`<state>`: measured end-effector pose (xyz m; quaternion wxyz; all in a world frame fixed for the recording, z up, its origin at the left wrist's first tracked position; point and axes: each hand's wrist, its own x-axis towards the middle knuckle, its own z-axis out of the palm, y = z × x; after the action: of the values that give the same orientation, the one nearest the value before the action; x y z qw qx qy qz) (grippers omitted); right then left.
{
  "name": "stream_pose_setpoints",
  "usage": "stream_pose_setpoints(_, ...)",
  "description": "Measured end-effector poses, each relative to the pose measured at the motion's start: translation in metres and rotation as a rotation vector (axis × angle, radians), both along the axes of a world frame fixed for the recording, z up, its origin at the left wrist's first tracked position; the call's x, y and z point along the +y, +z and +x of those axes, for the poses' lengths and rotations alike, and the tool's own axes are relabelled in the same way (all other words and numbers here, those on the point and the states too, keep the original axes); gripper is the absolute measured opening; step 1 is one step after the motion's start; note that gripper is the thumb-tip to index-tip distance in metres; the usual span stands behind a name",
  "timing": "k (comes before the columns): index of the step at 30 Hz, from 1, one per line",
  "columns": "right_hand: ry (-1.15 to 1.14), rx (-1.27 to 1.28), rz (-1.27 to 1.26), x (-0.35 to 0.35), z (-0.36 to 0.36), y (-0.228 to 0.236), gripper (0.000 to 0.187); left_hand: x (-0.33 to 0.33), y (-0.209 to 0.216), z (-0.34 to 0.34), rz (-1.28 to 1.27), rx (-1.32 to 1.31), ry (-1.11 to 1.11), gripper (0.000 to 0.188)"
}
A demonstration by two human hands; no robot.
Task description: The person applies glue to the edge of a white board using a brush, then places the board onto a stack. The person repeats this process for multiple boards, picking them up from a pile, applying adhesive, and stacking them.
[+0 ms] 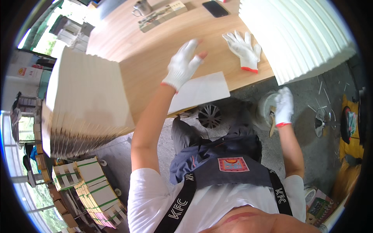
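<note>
My left hand (183,66), in a white knit glove with bare tips on some fingers, is over the wooden table. Its fingers are apart and hold nothing. Just below it, a flat white sheet (204,90) lies along the table's near edge. My right hand (284,105), also gloved in white, is down beside the table at a pale round bucket (262,106). Its fingers are curled at a brush with a wooden handle (272,126), which slants down out of the bucket; the grip is partly hidden. A loose white glove (244,52) with a red cuff lies on the table.
Tall stacks of white boards stand on the table's left (87,91) and right (297,37). Farther back are a metal mug (142,7), a long box (162,16) and a phone (215,8). Strapped bundles (95,184) sit on the floor at lower left.
</note>
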<state>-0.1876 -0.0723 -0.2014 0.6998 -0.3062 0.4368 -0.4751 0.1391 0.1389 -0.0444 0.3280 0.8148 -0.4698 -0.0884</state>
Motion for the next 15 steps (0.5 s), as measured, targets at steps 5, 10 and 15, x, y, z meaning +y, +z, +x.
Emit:
stream_pose_setpoints(5,0.473,0.094,-0.696,0.099,0.056,0.068,0.026,0.126,-0.009,-0.019,0.170,-0.212,0.177,0.052)
stream_pose_setpoints(10,0.332,0.658,-1.743,0.084,0.122,0.075,0.026,0.156,-0.026,-0.032,0.343,-0.293,0.219,0.059)
stream_pose_setpoints(15,0.243,0.875,-1.821,0.074,0.140,0.031,0.026,0.170,-0.067,-0.034,0.206,-0.413,0.143,0.067)
